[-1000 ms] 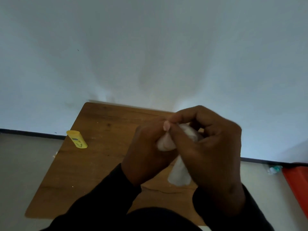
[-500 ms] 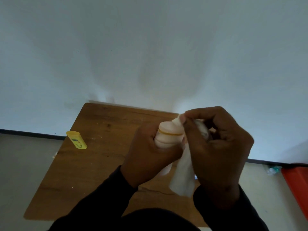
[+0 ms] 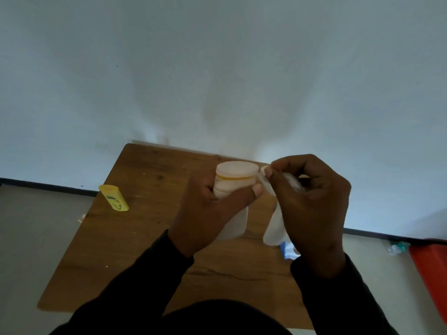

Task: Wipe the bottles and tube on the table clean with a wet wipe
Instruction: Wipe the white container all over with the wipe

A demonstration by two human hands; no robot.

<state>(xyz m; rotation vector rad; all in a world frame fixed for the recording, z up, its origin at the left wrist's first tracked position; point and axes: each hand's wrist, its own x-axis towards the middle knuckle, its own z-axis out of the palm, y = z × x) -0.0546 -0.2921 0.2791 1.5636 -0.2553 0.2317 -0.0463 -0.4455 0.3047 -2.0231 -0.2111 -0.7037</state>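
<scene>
My left hand [image 3: 208, 216] grips a white bottle [image 3: 235, 180] with a pale cap and a yellow ring below it, held upright above the wooden table [image 3: 125, 250]. My right hand [image 3: 312, 206] pinches a white wet wipe [image 3: 274, 226] just right of the cap; the wipe hangs down from my fingers. A small gap shows between the wipe and the bottle. A yellow tube [image 3: 113, 197] lies at the table's left edge, far from both hands.
A blue and white packet [image 3: 289, 251] lies on the table under my right wrist. A red container [image 3: 430, 274] stands on the floor at the right, with a small clear bottle [image 3: 396, 247] by the wall. The table's far edge meets the white wall.
My hands have drawn apart. The bottle's cap, hidden under the wipe a second ago, now shows fully, and my right hand has carried the wipe off to the right.
</scene>
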